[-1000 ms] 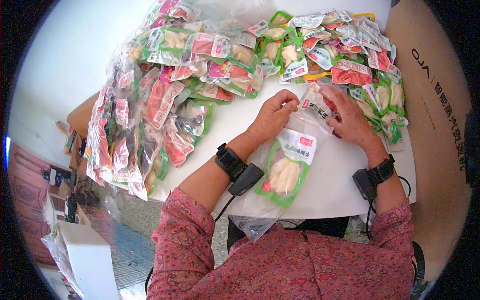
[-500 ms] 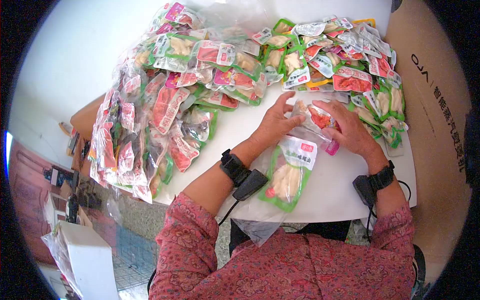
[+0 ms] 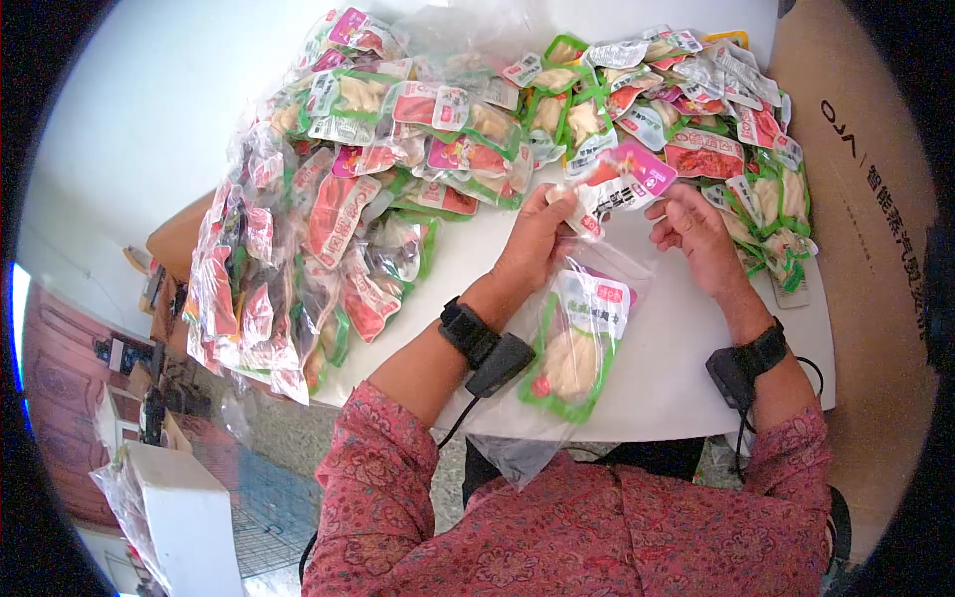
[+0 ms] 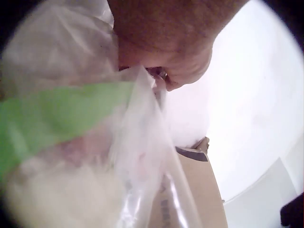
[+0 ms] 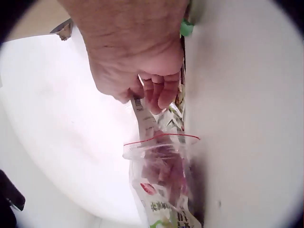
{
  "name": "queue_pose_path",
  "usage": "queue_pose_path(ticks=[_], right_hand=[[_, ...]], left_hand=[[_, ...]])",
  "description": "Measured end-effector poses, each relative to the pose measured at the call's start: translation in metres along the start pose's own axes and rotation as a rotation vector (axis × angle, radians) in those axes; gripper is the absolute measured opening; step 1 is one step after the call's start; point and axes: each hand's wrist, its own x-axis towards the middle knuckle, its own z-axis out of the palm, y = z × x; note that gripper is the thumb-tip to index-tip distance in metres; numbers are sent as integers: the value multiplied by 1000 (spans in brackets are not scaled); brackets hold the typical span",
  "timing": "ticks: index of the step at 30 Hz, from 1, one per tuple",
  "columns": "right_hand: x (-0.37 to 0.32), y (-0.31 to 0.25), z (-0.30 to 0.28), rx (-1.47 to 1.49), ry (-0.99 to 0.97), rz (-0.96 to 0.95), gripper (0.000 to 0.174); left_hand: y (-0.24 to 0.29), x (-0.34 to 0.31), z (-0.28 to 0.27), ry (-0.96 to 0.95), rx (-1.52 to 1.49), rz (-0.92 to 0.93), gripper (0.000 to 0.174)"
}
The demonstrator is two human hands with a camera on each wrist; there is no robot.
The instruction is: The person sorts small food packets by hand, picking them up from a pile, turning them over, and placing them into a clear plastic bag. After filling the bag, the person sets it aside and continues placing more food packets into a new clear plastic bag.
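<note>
A pink-and-white snack packet (image 3: 619, 187) is stretched between the two hands over the table. The left hand (image 3: 535, 239) grips its left end, the thumb along the edge. From the other side, the right hand (image 3: 698, 237) pinches the packet's right end between thumb and finger, its other fingers loosely bent. Below them lies a clear zip bag (image 3: 509, 453) holding a green-edged packet (image 3: 572, 363) of pale food. The bag's red-lined mouth (image 5: 161, 136) gapes just under the right hand, and its film covers part of the left wrist view.
A large clear bag full of packets (image 3: 333, 214) heaps up on the left of the white table (image 3: 686, 398). Loose packets (image 3: 716, 149) pile at the back right. A tall cardboard box (image 3: 856, 328) stands along the right edge.
The snack packet has turned so its pink end points up and right. The left hand, spread half a second ago, now grips its left end. The right hand has moved to its right end.
</note>
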Motion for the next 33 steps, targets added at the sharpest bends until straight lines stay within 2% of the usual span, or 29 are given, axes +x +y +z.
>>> queue_pose_path(ticks=[2,3,5,6,8,9,11,12,13,15,21,33], right_hand=[[1,4,0,62,16,6,33],[2,6,-2,80,95,-25,33],[5,11,0,220,239,-55,29],[3,18,-3,233,215,-59,29],[2,33,-11,-344,261,-325,27],[4,37,-9,-322,237,-336,27],[3,30,-3,-24,305,-207,27],[4,29,-5,-13,291,-211,27],[5,27,-6,81,288,-134,28],[3,20,-3,252,345,13,32],[4,19,-3,234,271,-39,34],[4,21,-1,143,303,9,33]], left_hand=[[11,-9,8,17,63,-162,10],[8,-10,7,24,67,-158,10],[-2,-10,6,-240,231,-128,11],[-11,-8,6,-305,333,-60,9],[-11,-10,9,-396,393,-51,11],[-10,-13,11,-424,305,-95,12],[-11,-14,15,-426,317,-82,12],[-17,-11,11,-454,332,-53,12],[-12,-14,12,-443,340,-48,12],[-5,-18,19,-474,309,-135,12],[-9,-14,15,-508,362,-117,12],[-12,-14,12,-472,547,-93,12]])
